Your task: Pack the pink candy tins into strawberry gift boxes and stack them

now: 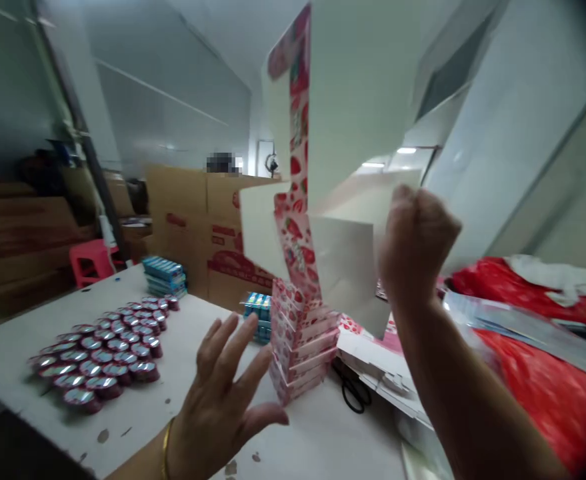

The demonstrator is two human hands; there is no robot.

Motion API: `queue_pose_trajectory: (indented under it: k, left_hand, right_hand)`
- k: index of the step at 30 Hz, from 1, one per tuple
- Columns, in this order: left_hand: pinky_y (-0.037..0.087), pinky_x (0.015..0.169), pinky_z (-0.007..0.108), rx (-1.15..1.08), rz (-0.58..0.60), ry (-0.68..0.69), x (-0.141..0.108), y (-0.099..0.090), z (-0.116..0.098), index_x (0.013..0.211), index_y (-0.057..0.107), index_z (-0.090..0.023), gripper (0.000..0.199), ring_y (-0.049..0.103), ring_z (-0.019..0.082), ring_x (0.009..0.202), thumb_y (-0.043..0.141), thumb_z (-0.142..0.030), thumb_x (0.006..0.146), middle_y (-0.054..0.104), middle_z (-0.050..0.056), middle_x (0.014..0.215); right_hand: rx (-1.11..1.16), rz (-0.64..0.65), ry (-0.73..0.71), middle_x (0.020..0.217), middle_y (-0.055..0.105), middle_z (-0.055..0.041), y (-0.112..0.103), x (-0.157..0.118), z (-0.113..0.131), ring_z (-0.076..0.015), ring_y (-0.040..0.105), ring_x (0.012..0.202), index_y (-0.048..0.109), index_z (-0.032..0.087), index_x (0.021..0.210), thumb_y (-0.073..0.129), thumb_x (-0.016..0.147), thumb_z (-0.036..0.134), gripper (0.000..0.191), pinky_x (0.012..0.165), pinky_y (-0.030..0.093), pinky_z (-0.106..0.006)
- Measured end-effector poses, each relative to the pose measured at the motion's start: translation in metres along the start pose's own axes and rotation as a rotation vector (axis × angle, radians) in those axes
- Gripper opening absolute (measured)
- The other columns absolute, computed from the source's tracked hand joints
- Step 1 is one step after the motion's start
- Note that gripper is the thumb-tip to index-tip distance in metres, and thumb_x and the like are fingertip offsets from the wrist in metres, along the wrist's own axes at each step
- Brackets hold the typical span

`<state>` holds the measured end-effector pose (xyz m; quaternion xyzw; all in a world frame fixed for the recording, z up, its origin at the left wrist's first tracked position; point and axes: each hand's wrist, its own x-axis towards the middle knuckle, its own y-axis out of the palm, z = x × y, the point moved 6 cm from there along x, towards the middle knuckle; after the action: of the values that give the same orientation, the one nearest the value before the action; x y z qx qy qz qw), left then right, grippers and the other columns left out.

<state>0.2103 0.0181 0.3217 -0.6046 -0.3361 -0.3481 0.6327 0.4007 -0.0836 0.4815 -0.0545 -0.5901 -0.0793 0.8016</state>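
My right hand point(420, 240) is raised and closed in a fist at the right edge of a carton point(299, 243), gripping its cardboard. This carton is partly unfolded, with plain white inner faces, flaps sticking out and a pink strawberry print along one narrow side. Below it stands a stack of pink strawberry-print boxes point(303, 360) on the white table point(183, 413). My left hand point(225, 393) is held over the table just left of that stack, fingers spread, with nothing in it. A gold bracelet circles the left wrist.
Rows of small foil-lidded cups point(107, 353) cover the table's left part. Blue packs point(165, 275) stand behind them, more blue packs point(257, 313) behind the left hand. Black-handled scissors point(355, 393) lie right of the stack. Red plastic bags point(537, 373) are at right, brown cartons point(187, 227) behind.
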Motion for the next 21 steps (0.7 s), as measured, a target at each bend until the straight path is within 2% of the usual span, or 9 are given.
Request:
queue_pose_trajectory:
  k: [2, 5, 9, 13, 16, 18, 21]
  left_hand:
    - [0.022, 0.104, 0.054, 0.092, 0.028, -0.002, -0.001, -0.002, 0.001, 0.138, 0.011, -0.026, 0.09, 0.019, 0.035, 0.13, 0.065, -0.045, 0.068, 0.011, 0.009, 0.147]
    - [0.015, 0.104, 0.058, 0.208, 0.102, -0.037, -0.011, -0.003, 0.007, 0.138, 0.007, -0.03, 0.091, 0.012, 0.037, 0.131, 0.064, -0.042, 0.069, 0.003, 0.007, 0.148]
    - [0.011, 0.099, 0.064, 0.25, 0.197, -0.05, -0.031, -0.011, 0.015, 0.139, 0.001, -0.027, 0.101, 0.003, 0.042, 0.13, 0.063, -0.055, 0.064, -0.006, 0.013, 0.147]
    - [0.012, 0.098, 0.064, 0.192, 0.253, -0.001, -0.068, -0.016, 0.023, 0.139, 0.006, -0.023, 0.104, 0.011, 0.043, 0.129, 0.059, -0.063, 0.06, 0.0, 0.018, 0.146]
    - [0.019, 0.099, 0.059, 0.156, 0.209, 0.038, -0.106, -0.02, 0.03, 0.138, 0.011, -0.026, 0.088, 0.022, 0.038, 0.128, 0.061, -0.047, 0.069, 0.008, 0.016, 0.146]
    - [0.024, 0.098, 0.056, 0.103, 0.206, 0.01, -0.131, -0.023, 0.035, 0.138, 0.013, -0.03, 0.077, 0.03, 0.034, 0.126, 0.057, -0.038, 0.075, 0.021, 0.014, 0.144]
    - [0.032, 0.097, 0.05, 0.0, 0.19, -0.103, -0.154, -0.036, 0.043, 0.137, 0.02, -0.029, 0.071, 0.044, 0.03, 0.116, 0.053, -0.044, 0.076, 0.048, 0.011, 0.126]
  right_hand:
    - [0.155, 0.102, 0.071, 0.051, 0.022, 0.0074, 0.022, -0.023, 0.011, -0.0046, 0.021, 0.048, 0.024, 0.02, 0.053, 0.042, 0.085, 0.023, 0.037, 0.049, 0.02, -0.023]
    - [0.409, 0.277, 0.283, 0.051, 0.023, 0.0073, 0.052, -0.067, 0.017, -0.0054, 0.023, 0.048, 0.027, 0.019, 0.054, 0.044, 0.084, 0.029, 0.035, 0.046, 0.021, -0.022]
    - [0.635, 0.499, 0.565, 0.053, 0.028, 0.0069, 0.076, -0.14, 0.033, -0.0064, 0.028, 0.049, 0.032, 0.019, 0.058, 0.044, 0.083, 0.037, 0.033, 0.046, 0.025, -0.02]
    - [0.688, 0.561, 0.704, 0.055, 0.031, 0.0062, 0.07, -0.208, 0.066, -0.0069, 0.031, 0.051, 0.033, 0.019, 0.059, 0.041, 0.085, 0.037, 0.032, 0.047, 0.028, -0.02]
    - [0.718, 0.576, 0.82, 0.056, 0.033, 0.0057, 0.062, -0.254, 0.086, -0.0071, 0.033, 0.052, 0.034, 0.019, 0.06, 0.036, 0.086, 0.037, 0.032, 0.049, 0.03, -0.02]
    - [0.71, 0.576, 0.933, 0.056, 0.031, 0.0058, 0.058, -0.283, 0.091, -0.0069, 0.031, 0.052, 0.031, 0.02, 0.06, 0.036, 0.086, 0.038, 0.033, 0.048, 0.029, -0.02]
    - [0.666, 0.542, 1.112, 0.055, 0.029, 0.0061, 0.049, -0.32, 0.084, -0.0065, 0.028, 0.051, 0.031, 0.019, 0.059, 0.038, 0.085, 0.042, 0.035, 0.046, 0.027, -0.019]
